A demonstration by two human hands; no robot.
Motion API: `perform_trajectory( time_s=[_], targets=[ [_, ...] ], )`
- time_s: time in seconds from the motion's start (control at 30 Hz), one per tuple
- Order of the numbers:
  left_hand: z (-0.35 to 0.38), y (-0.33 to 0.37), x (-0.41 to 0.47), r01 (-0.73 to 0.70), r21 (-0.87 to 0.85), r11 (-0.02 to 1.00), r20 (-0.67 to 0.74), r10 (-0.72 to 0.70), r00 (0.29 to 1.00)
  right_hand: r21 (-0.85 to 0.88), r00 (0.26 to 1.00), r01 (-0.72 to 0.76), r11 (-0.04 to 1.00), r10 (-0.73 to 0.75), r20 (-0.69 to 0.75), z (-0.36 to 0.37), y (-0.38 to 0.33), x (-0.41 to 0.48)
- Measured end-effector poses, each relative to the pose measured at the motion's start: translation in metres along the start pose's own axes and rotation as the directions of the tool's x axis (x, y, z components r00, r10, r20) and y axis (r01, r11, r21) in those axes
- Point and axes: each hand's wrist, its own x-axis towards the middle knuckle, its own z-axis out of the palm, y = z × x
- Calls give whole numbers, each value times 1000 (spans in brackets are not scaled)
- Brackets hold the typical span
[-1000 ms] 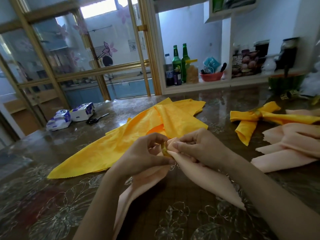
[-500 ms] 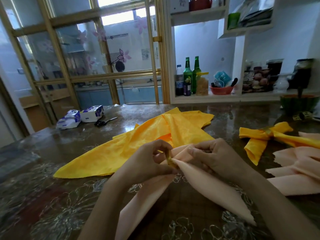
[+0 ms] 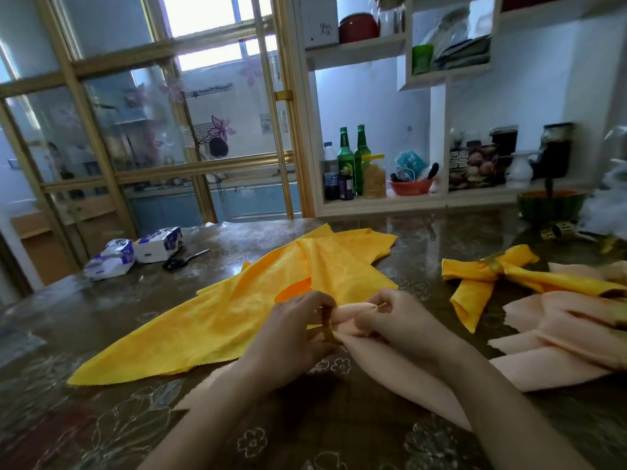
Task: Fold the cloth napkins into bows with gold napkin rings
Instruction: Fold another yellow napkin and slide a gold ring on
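Observation:
A peach napkin (image 3: pixel 400 374) lies folded across the table's near middle, its tails running toward me. My left hand (image 3: pixel 291 337) pinches a gold napkin ring (image 3: pixel 327 325) round the napkin's gathered middle. My right hand (image 3: pixel 400 320) grips the peach fabric just right of the ring. Behind my hands a yellow napkin (image 3: pixel 237 313) lies spread flat. At the right sits a yellow bow (image 3: pixel 481 276) held by a gold ring (image 3: pixel 492 262). Peach folded napkins (image 3: pixel 559 337) lie beside it.
Tissue packs (image 3: pixel 135 252) and black scissors (image 3: pixel 185 261) lie at the back left of the dark floral table (image 3: pixel 101 418). A green bowl (image 3: pixel 549 205) and a small roll (image 3: pixel 556 230) stand at the back right. Shelves with bottles (image 3: pixel 353 161) rise behind the table.
The camera tilted up, so the table sits lower in view. My hands stay at the ring, and more peach fabric now shows between them, right of the ring.

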Motion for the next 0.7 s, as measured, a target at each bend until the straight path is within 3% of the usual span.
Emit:
perform_trajectory(
  time_s=[0.1,0.2,0.27,0.37,0.5,0.63,0.7],
  targets=[
    [8,-2,0,-7,-12,1000,-58,6,998,124,987,28,992,-9,-159,-8,0,-3],
    [13,0,-3,-32,-9,999,-156,31,987,347,993,-2,938,42,-108,-9,-1,-6],
    [8,3,-8,54,-118,992,-208,-77,975,529,995,-36,848,81,-62,-7,-3,-8],
    [-4,3,-16,264,-335,904,-248,-355,901,719,993,-49,694,111,-38,-1,-7,-9],
    [-14,6,-19,367,-558,745,-138,-519,843,852,986,-43,522,160,-49,8,-13,-10],
    [-24,13,-23,376,-705,602,40,-494,868,959,979,-8,285,199,-51,6,-21,-15],
    [-25,17,-26,342,-744,575,99,-410,907,972,979,5,233,196,-52,6,-26,-18]
  ],
)
